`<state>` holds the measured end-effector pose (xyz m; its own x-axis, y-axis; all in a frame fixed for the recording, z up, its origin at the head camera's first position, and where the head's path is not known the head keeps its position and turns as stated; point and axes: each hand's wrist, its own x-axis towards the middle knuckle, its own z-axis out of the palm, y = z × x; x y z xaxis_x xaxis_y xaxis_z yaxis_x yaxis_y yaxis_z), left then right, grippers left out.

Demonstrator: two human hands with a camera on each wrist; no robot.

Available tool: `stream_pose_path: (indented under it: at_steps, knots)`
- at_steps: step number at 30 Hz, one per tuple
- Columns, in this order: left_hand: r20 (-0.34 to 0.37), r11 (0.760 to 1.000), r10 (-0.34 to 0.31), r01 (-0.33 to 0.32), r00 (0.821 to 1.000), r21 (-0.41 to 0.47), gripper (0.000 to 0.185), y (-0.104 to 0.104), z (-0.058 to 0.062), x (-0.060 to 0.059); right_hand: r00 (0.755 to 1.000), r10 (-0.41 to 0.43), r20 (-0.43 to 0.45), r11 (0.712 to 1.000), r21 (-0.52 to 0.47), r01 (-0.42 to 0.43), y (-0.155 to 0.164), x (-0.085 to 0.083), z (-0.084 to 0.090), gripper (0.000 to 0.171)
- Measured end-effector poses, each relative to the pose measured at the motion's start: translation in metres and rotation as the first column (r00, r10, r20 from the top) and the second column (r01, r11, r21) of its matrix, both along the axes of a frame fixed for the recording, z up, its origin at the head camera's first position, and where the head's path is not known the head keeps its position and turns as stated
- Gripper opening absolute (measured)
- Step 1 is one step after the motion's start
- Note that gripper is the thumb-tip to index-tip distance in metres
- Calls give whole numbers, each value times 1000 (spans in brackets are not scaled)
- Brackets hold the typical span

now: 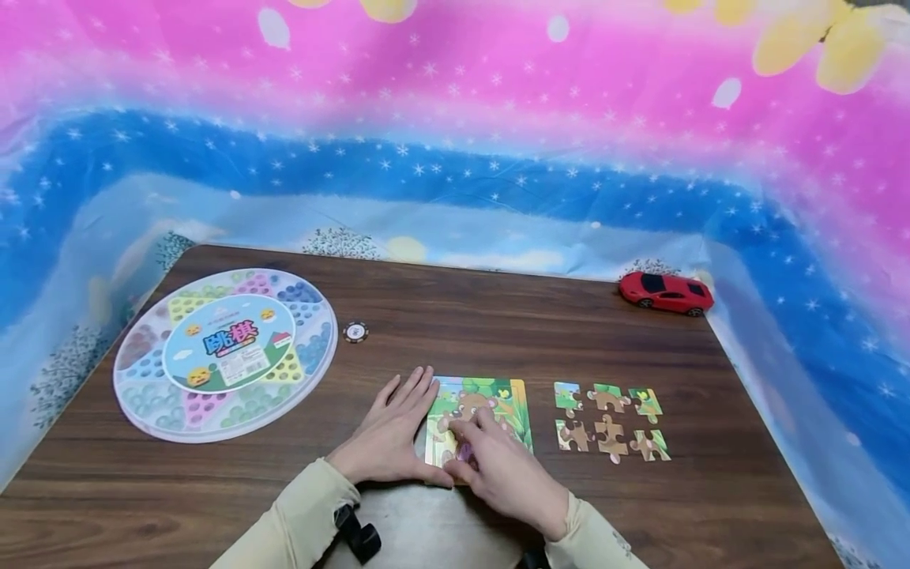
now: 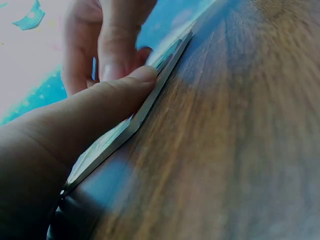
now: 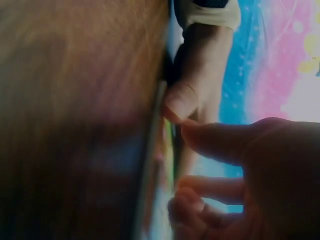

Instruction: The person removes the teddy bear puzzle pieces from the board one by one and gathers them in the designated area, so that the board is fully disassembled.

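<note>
A dark wooden surface (image 1: 498,332) fills the head view, backed by a pink and blue starry cloth (image 1: 455,118). At its left lies a round Chinese checkers board (image 1: 226,352) under a clear lid, the biggest thing there, with a small round token (image 1: 355,332) just beside its right rim. Near the front middle lies the puzzle board (image 1: 512,403), a square picture tray with a bear scene. The left hand (image 1: 391,431) lies flat on the surface with straight fingers, its thumb pressed against the tray's left edge, as the left wrist view shows. The right hand (image 1: 501,466) rests on the tray's lower part, its fingers bent down onto a piece; whether they pinch it cannot be told. To the right of the tray, apart from it, six loose puzzle pieces (image 1: 611,423) lie in two rows. A red toy car (image 1: 666,293) stands at the far right edge.
</note>
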<state>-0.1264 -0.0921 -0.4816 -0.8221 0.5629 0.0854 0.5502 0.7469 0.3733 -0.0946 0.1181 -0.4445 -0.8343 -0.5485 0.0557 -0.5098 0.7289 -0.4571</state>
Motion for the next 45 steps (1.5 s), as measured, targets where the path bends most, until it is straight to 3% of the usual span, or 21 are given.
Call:
stream_pose_path:
  at_steps: [9,30,45]
  knots:
    - [1,999,-35,35,999,-28,145,-1,1,0,1000,6,28,1000,-19,-5,-2,-1,-7,39]
    - [25,1000,-25,25,999,0,142,0,5,0,994,-60,95,992,-102,70,-4,-2,-5,34]
    - [36,1000,-19,19,999,-11,142,1,3,0,997,1,71,983,-185,12,-4,-4,-6,34]
